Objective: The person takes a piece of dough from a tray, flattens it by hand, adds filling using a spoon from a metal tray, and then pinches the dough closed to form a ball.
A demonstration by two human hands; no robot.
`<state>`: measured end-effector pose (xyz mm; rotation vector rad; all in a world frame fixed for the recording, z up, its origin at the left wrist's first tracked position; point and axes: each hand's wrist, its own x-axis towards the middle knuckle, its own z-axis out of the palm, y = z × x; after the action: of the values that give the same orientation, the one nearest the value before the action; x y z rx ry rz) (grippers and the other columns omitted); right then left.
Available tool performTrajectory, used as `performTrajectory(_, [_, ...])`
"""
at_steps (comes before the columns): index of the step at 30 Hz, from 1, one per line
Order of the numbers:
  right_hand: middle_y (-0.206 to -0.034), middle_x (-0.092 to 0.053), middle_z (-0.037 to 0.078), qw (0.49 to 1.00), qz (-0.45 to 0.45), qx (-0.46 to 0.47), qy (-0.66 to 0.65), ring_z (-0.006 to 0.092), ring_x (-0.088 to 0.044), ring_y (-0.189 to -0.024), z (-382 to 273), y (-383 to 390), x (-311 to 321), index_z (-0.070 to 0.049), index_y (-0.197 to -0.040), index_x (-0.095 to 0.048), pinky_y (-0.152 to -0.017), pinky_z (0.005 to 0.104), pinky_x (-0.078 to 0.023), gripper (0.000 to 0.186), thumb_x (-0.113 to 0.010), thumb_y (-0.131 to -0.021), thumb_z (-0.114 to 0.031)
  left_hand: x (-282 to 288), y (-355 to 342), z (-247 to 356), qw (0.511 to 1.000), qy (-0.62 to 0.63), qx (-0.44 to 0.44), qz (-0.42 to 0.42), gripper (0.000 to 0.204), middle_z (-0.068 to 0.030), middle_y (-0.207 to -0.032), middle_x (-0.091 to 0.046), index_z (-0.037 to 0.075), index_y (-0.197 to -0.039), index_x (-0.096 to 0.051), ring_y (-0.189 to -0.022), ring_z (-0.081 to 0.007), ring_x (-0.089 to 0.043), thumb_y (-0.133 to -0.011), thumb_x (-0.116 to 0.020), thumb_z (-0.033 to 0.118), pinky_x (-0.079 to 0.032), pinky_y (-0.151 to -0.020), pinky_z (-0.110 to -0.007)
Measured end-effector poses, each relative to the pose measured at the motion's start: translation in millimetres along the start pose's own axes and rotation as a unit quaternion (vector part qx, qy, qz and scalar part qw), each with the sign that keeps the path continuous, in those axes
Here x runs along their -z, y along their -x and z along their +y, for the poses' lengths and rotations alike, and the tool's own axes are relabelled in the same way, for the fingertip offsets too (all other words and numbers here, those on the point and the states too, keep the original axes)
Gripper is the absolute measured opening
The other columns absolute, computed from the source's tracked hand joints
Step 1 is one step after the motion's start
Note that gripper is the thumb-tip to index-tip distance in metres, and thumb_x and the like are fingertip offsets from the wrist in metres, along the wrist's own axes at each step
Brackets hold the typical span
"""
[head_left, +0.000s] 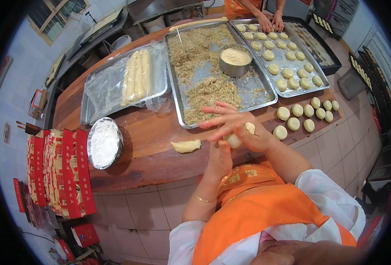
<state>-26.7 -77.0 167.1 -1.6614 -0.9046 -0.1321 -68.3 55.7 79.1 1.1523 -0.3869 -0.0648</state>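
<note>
Both of my hands meet above the near edge of the wooden table, around a pale dough ball point(233, 141). My left hand point(221, 155) cups it from below, its fingers partly hidden. My right hand point(244, 126) curves over and around the ball with its fingers reaching left; a small knob of dough point(249, 128) pokes out by its thumb. Left of my hands, a loose dough piece point(186, 146) lies on the wood. Beyond them, a metal tray point(181, 115) bears crumbly filling point(213, 95) and a metal bowl of pale crumbs point(235, 59).
Several round dough cakes point(293, 123) sit on the table at right, more on a tray point(288, 92) behind. Another person's hands point(270, 22) touch that tray's far end. At left are a flour bowl point(104, 143), plastic-covered dough rolls point(138, 77) and red packages point(60, 172).
</note>
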Motion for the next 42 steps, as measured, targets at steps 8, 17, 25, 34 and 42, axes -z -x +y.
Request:
performTrajectory(8, [-0.118, -0.072, 0.011, 0.997, 0.079, 0.026, 0.0, 0.0361, -0.049, -0.135, 8, 3, -13, -0.013, -0.09, -0.08, -0.118, 0.0532, -0.019, 0.072, -0.025, -0.104, -0.058, -1, 3, 12, 0.997, -0.055, 0.05, -0.009, 0.077, -0.0157, -0.137, -0.049, 0.0, -0.137, -0.049, -0.131, -0.0259, -0.047, -0.1, -0.032, 0.066, -0.043, -0.101, -0.036])
performTrajectory(17, [-0.13, -0.064, 0.013, 0.999, 0.032, 0.014, 0.025, 0.0365, -0.049, -0.132, 6, 7, -1, -0.014, -0.104, -0.078, -0.116, 0.0514, -0.023, 0.071, -0.027, -0.102, -0.064, 2, 0, 8, 0.999, -0.01, 0.038, 0.0, 0.065, -0.0045, -0.116, -0.057, 0.009, -0.135, -0.044, -0.096, -0.0126, -0.059, -0.099, -0.043, 0.063, -0.049, -0.069, -0.026])
performTrajectory(25, [-0.085, -0.064, 0.01, 0.966, 0.033, -0.107, 0.233, 0.0241, -0.063, -0.073, -15, 10, 9, -0.006, -0.096, -0.066, -0.065, 0.0333, -0.05, 0.026, -0.078, -0.082, -0.025, -20, -11, 13, 0.979, 0.165, 0.075, 0.096, 0.046, -0.0073, -0.099, -0.061, 0.006, -0.118, -0.043, -0.071, -0.0113, -0.057, -0.107, -0.033, 0.049, -0.043, -0.054, -0.023])
performTrajectory(34, [-0.08, -0.062, 0.011, 0.974, -0.043, -0.143, 0.171, 0.025, -0.061, -0.07, -25, 5, 32, -0.002, -0.092, -0.061, -0.061, 0.0344, -0.049, 0.017, -0.072, -0.082, -0.011, -9, -12, 35, 0.949, 0.279, 0.105, 0.107, 0.038, -0.009, -0.103, -0.06, 0.009, -0.125, -0.039, -0.074, -0.0135, -0.057, -0.108, -0.038, 0.043, -0.044, -0.056, -0.023])
performTrajectory(42, [-0.079, -0.06, 0.012, 0.981, -0.07, -0.052, 0.173, 0.0291, -0.061, -0.072, -20, 5, 29, -0.001, -0.089, -0.06, -0.062, 0.0374, -0.049, 0.009, -0.066, -0.082, -0.003, 15, -1, 20, 0.987, 0.126, 0.091, 0.04, 0.046, -0.0086, -0.094, -0.06, 0.005, -0.124, -0.047, -0.072, -0.0118, -0.057, -0.109, -0.032, 0.045, -0.044, -0.054, -0.022])
